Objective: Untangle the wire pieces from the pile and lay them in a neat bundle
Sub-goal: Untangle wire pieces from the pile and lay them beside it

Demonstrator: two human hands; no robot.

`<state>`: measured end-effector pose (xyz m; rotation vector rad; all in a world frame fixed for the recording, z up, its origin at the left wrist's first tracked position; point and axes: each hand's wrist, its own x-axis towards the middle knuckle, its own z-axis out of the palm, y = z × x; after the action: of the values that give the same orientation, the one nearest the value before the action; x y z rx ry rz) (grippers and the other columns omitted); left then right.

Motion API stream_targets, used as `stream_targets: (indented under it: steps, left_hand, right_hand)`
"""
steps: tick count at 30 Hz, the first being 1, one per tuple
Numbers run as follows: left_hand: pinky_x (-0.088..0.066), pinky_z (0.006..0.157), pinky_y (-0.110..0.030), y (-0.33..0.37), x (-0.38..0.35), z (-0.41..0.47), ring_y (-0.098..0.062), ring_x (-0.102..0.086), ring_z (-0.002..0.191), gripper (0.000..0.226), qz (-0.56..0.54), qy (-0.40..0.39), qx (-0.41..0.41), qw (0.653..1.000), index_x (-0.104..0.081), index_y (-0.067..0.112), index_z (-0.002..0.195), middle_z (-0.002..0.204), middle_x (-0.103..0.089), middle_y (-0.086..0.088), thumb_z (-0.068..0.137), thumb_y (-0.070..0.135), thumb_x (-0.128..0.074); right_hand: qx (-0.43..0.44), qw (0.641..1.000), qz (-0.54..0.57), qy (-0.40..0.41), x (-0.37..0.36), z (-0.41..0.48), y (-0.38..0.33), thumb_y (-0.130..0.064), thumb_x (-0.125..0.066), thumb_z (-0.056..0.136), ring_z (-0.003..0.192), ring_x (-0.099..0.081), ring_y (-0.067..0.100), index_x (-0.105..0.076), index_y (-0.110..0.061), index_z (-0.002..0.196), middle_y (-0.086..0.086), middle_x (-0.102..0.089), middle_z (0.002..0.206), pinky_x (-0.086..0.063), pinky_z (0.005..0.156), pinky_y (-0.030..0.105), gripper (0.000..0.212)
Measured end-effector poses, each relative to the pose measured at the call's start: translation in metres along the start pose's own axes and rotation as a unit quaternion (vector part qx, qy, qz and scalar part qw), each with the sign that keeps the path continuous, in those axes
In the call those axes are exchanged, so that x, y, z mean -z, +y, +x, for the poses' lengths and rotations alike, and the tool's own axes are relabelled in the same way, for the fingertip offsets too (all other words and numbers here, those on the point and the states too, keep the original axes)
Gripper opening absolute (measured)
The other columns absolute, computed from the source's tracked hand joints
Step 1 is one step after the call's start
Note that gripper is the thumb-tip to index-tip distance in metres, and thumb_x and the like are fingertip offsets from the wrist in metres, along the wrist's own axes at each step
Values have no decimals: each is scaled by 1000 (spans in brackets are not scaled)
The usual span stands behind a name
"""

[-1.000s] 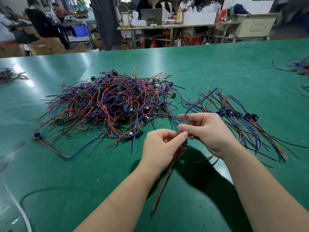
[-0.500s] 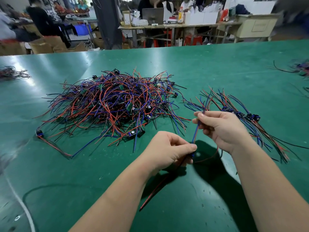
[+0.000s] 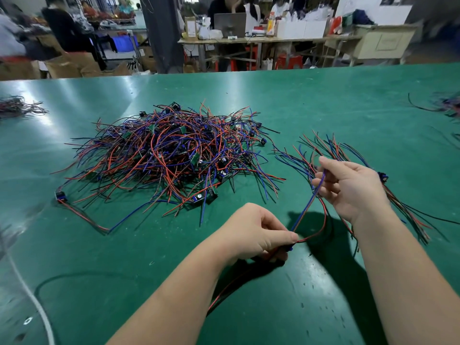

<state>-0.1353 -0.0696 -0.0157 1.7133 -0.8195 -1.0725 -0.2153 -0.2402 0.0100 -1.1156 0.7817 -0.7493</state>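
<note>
Both hands, left hand (image 3: 258,235) and right hand (image 3: 348,188), are pinching one thin blue-and-red wire piece (image 3: 307,207) above the glossy green desk (image 3: 323,108).

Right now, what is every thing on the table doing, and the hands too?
pile, tangled, lying on the table
bundle, strands roughly side by side, right of the pile
wire, held between both hands
left hand, pinches the wire's lower part
right hand, pinches the wire's blue strand, higher up
</note>
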Motion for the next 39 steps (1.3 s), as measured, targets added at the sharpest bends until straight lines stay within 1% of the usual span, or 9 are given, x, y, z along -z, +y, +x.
stream_targets:
  steps: [5, 10, 12, 16, 21, 25, 32, 35, 39]
  left_hand:
    - [-47, 49, -18, 0, 0, 0, -11, -63, 50, 14, -18, 15, -24, 999, -66, 12, 73, 60, -69, -2, 82, 20, -75]
    - [-51, 46, -19, 4, 5, 8, -12, -67, 55, 13, -214, 149, -31, 965, -63, 8, 80, 65, -70, 0, 84, 18, -71]
    - [-52, 46, -19, 2, 10, 11, -11, -67, 55, 15, -248, 194, -28, 949, -63, 9, 82, 67, -71, 1, 82, 21, -73]
    - [-50, 46, -20, -3, 16, 15, -8, -61, 48, 16, -233, 219, -46, 947, -67, 7, 78, 62, -68, -2, 83, 22, -70]
    - [-54, 55, -20, 1, 16, 11, -13, -71, 68, 15, -223, 160, -93, 957, -68, 14, 91, 80, -74, 4, 95, 20, -55]
    - [-56, 62, -23, 2, 15, 9, -13, -70, 83, 21, -201, 109, -110, 967, -66, 22, 106, 101, -73, 7, 98, 14, -49]
    - [-54, 62, -23, 1, 20, 9, -5, -68, 91, 25, -219, 85, -114, 965, -64, 23, 113, 104, -73, 10, 99, 13, -46]
    - [-54, 61, -23, 0, 21, 10, -3, -67, 90, 24, -219, 83, -105, 967, -63, 22, 112, 105, -73, 9, 100, 15, -45]
    - [-53, 58, -22, -1, 21, 13, -4, -66, 80, 21, -222, 116, -83, 965, -66, 19, 106, 100, -74, 5, 98, 13, -47]
  right_hand:
    - [-18, 1000, 16, 20, -2, 4, 0, -20, -56, 94, 38, -57, 11, -56, -8, 69, 1, -58, 45, -43, 38, 15, 28]
    - [41, 993, -107, -10, -8, 2, 3, -39, -43, 100, 58, -67, 20, -60, -10, 88, 13, -65, 82, -54, 52, 25, 36]
    - [122, 961, -218, -119, -14, -9, 10, -25, -63, 90, 57, -65, 16, -63, -14, 88, 11, -65, 84, -53, 55, 24, 11]
    - [251, 852, -372, -270, -31, -27, 28, -17, -81, 74, 59, -54, 5, -67, -21, 87, -8, -66, 78, -45, 60, 17, 19]
    - [267, 881, -335, -202, -28, -25, 23, -6, -78, 74, 57, -57, 13, -69, -26, 76, -7, -66, 65, -48, 60, 27, 22]
    - [243, 897, -312, -199, -23, -22, 16, 2, -74, 76, 64, -63, 6, -71, -23, 79, -5, -71, 73, -48, 64, 17, 25]
    - [239, 912, -269, -195, -23, -22, 13, 3, -76, 74, 72, -68, 9, -73, -25, 82, -4, -74, 78, -55, 72, 21, 29]
    - [247, 922, -270, -125, -24, -20, 17, -1, -77, 73, 68, -67, 8, -71, -25, 79, -6, -73, 74, -55, 72, 21, 26]
    - [245, 829, -502, 23, -7, -7, 17, -11, -70, 75, 82, -66, 18, -71, -20, 87, -2, -72, 84, -51, 82, 32, 15]
